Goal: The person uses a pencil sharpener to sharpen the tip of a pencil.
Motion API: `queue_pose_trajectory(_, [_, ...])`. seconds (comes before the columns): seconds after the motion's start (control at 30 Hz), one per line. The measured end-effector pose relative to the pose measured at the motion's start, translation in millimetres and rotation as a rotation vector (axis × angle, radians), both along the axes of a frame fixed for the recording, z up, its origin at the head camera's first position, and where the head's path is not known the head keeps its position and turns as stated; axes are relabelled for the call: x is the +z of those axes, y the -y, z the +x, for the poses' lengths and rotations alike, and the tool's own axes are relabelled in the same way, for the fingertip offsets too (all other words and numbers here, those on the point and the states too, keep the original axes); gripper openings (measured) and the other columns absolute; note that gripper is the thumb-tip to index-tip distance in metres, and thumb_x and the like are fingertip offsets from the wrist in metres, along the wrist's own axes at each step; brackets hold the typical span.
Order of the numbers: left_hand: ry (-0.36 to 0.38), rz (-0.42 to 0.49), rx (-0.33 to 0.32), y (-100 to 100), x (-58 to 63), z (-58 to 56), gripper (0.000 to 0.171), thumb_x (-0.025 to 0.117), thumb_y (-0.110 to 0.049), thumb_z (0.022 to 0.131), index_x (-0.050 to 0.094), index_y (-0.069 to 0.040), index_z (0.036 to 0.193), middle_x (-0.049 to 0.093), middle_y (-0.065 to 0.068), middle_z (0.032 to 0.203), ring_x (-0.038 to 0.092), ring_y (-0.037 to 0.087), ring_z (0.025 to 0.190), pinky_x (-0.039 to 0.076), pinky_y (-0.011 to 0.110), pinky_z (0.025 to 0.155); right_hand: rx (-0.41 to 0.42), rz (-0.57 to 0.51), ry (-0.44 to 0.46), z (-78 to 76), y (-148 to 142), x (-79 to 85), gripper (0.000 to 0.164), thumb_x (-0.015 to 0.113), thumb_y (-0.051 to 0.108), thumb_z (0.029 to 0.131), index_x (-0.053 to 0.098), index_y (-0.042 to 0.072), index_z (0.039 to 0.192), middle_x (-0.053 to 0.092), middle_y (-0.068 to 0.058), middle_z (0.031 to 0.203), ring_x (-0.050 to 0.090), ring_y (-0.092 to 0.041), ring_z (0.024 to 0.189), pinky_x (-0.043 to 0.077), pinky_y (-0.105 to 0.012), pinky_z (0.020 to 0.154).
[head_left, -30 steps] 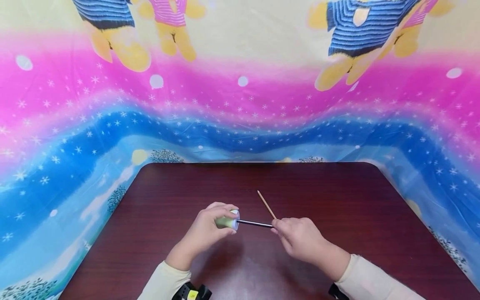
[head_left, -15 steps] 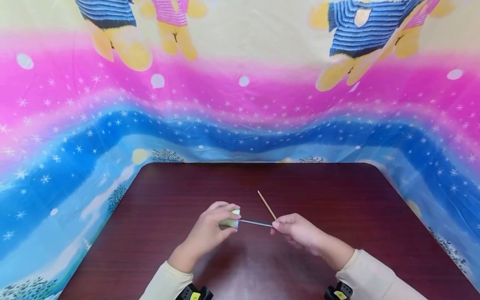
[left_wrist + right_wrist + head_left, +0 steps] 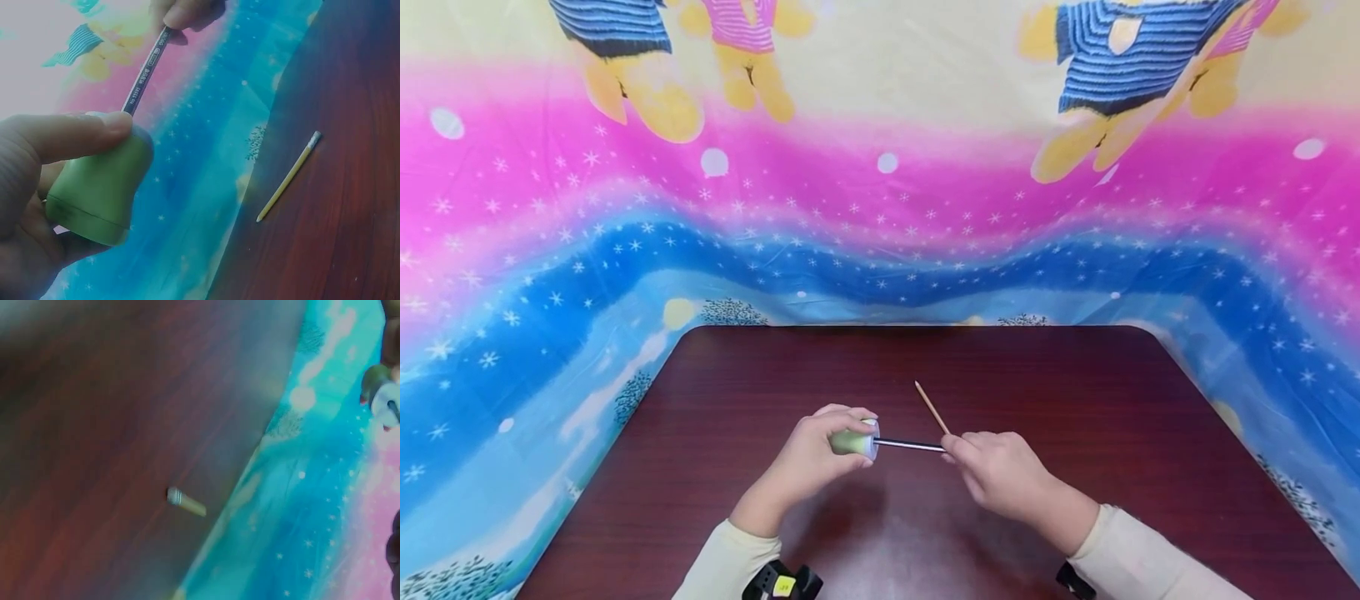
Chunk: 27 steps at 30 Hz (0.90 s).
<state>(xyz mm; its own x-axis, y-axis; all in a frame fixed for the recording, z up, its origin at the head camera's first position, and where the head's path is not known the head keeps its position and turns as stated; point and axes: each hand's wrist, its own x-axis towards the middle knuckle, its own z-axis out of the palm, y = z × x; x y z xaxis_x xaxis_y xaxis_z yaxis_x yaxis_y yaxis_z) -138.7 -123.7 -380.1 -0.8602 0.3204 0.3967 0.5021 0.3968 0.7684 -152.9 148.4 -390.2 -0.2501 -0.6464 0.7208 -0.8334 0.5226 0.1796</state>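
My left hand [image 3: 805, 454] grips a green pencil sharpener [image 3: 100, 184], thumb across its top, tipped sideways above the table. A dark pencil with printed lettering [image 3: 147, 75] runs into the sharpener's pale round end. The fingers of my right hand [image 3: 1003, 475] pinch that pencil by its other end, to the right of the sharpener. In the right wrist view the sharpener's end [image 3: 386, 403] shows at the right edge, with the pencil going into its hole. A second pencil, light yellow with a metal-banded eraser end [image 3: 289, 177], lies on the table beyond the right hand.
The dark reddish wooden table [image 3: 752, 367] has rounded far corners. Right behind it and along both sides hangs a printed cloth [image 3: 880, 217] with bears, snowflakes and pink and blue bands. Both wrists carry black camera mounts [image 3: 782, 582].
My right hand has rolled over on the pencil, thumb side uppermost half a second ago, and is back with its knuckles up now. The left hand and sharpener have tilted only slightly.
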Motion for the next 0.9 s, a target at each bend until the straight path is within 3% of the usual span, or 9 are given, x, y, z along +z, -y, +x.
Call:
queue_pose_trajectory(0.07, [-0.048, -0.012, -0.011, -1, 0.7, 0.5, 0.032, 0.082, 0.003, 0.069, 0.075, -0.007, 0.098, 0.069, 0.005, 0.111, 0.061, 0.025, 0.107, 0.053, 0.027, 0.084, 0.01, -0.041, 0.18, 5.6, 1, 0.0, 0.027, 0.047, 0.022, 0.102, 0.066, 0.009, 0.089, 0.064, 0.004, 0.068, 0.059, -0.008, 0.055, 0.045, -0.025, 0.046])
queue_pose_trajectory(0.13, [-0.114, -0.031, -0.013, -2, 1.1, 1.1, 0.032, 0.082, 0.004, 0.068, 0.075, -0.006, 0.098, 0.069, 0.006, 0.111, 0.061, 0.026, 0.108, 0.054, 0.027, 0.083, 0.016, -0.096, 0.457, 10.3, 1, 2.8, 0.019, 0.054, 0.017, 0.099, 0.067, 0.008, 0.089, 0.064, 0.006, 0.07, 0.056, -0.003, 0.058, 0.046, -0.023, 0.051])
queue_pose_trajectory(0.33, [-0.372, -0.129, -0.001, -5, 2.4, 1.9, 0.034, 0.086, 0.005, 0.063, 0.076, -0.007, 0.094, 0.07, 0.005, 0.11, 0.059, 0.024, 0.106, 0.054, 0.02, 0.076, 0.106, -0.45, 1.633, 9.1, 0, 22.0, 0.017, 0.054, 0.011, 0.096, 0.063, 0.001, 0.086, 0.034, 0.009, 0.055, 0.029, -0.003, 0.046, 0.023, -0.021, 0.042])
queue_pose_trajectory(0.43, [-0.451, -0.161, 0.0, -6, 2.6, 1.1, 0.035, 0.087, 0.005, 0.062, 0.076, -0.007, 0.093, 0.07, 0.006, 0.108, 0.059, 0.024, 0.105, 0.054, 0.018, 0.073, 0.097, -0.528, 1.893, 3.5, -4, 25.0, 0.021, 0.05, 0.013, 0.098, 0.06, -0.002, 0.088, 0.026, 0.008, 0.052, 0.021, -0.006, 0.043, 0.015, -0.02, 0.041])
queue_pose_trajectory(0.47, [-0.434, -0.164, 0.002, -7, 2.9, 1.0, 0.035, 0.086, 0.004, 0.062, 0.076, -0.008, 0.093, 0.07, 0.005, 0.109, 0.059, 0.023, 0.105, 0.054, 0.019, 0.074, 0.08, -0.482, 1.853, 2.4, -5, 24.8, 0.022, 0.05, 0.015, 0.099, 0.061, -0.002, 0.089, 0.027, 0.007, 0.052, 0.022, -0.006, 0.042, 0.016, -0.021, 0.041])
queue_pose_trajectory(0.53, [-0.359, -0.154, 0.009, -7, 2.9, 0.7, 0.035, 0.086, 0.003, 0.064, 0.076, -0.008, 0.095, 0.07, 0.005, 0.11, 0.059, 0.022, 0.106, 0.055, 0.021, 0.076, 0.024, -0.331, 1.624, 1.5, -6, 23.7, 0.021, 0.054, 0.019, 0.098, 0.065, 0.001, 0.096, 0.04, 0.007, 0.057, 0.033, -0.007, 0.047, 0.026, -0.022, 0.043])
queue_pose_trajectory(0.67, [-0.209, -0.121, 0.03, -5, 3.3, 0.3, 0.034, 0.084, 0.003, 0.067, 0.076, -0.009, 0.098, 0.069, 0.005, 0.113, 0.059, 0.022, 0.108, 0.055, 0.028, 0.082, -0.112, -0.06, 0.922, 2.4, -5, 17.1, 0.013, 0.067, 0.022, 0.091, 0.068, 0.014, 0.101, 0.062, 0.008, 0.08, 0.053, -0.005, 0.065, 0.046, -0.026, 0.058])
queue_pose_trajectory(0.77, [-0.184, -0.094, 0.033, -5, 2.4, -0.7, 0.035, 0.084, 0.003, 0.066, 0.076, -0.009, 0.098, 0.069, 0.005, 0.112, 0.06, 0.023, 0.108, 0.054, 0.028, 0.084, -0.123, 0.006, 0.506, 1.0, -6, 10.1, 0.012, 0.072, 0.019, 0.086, 0.068, 0.015, 0.096, 0.063, 0.01, 0.083, 0.057, -0.003, 0.069, 0.049, -0.027, 0.059])
queue_pose_trajectory(0.9, [-0.146, -0.049, 0.026, -5, 1.4, -1.3, 0.035, 0.084, 0.004, 0.066, 0.075, -0.008, 0.097, 0.07, 0.005, 0.111, 0.061, 0.023, 0.107, 0.053, 0.027, 0.086, -0.081, 0.014, 0.246, -1.0, -6, 5.1, 0.017, 0.06, 0.027, 0.096, 0.068, 0.013, 0.091, 0.063, 0.008, 0.076, 0.061, -0.007, 0.066, 0.05, -0.028, 0.054])
